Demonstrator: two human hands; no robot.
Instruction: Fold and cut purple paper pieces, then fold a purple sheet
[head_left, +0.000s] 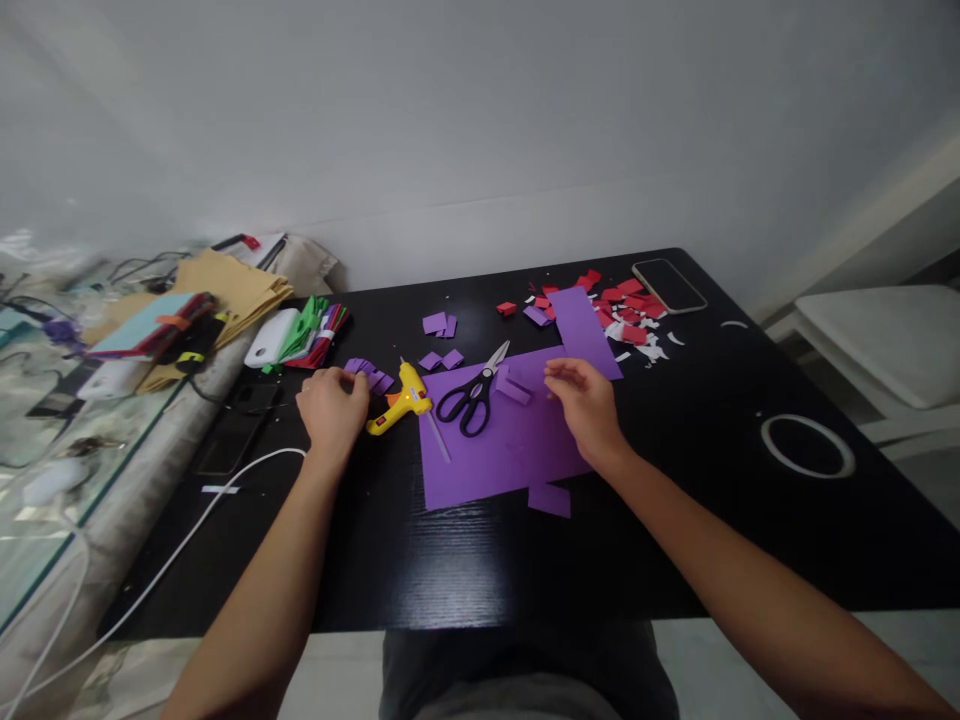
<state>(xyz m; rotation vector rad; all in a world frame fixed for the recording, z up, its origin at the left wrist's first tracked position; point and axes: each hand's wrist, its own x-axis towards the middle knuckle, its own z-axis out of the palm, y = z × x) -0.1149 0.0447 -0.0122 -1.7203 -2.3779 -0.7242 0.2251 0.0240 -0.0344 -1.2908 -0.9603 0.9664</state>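
My left hand rests on the black table, fingers curled beside a small heap of purple paper pieces and just left of a yellow glue gun. What its fingers pinch, if anything, is hidden. My right hand hovers over a large purple sheet, fingers loosely bent and apart, holding nothing I can see. Black-handled scissors lie on the sheet between my hands, with a small folded purple piece next to them.
Red and white paper scraps and a phone lie at the far right. A white ring sits near the right edge. Coloured paper stacks, brown envelopes and a white cable crowd the left side.
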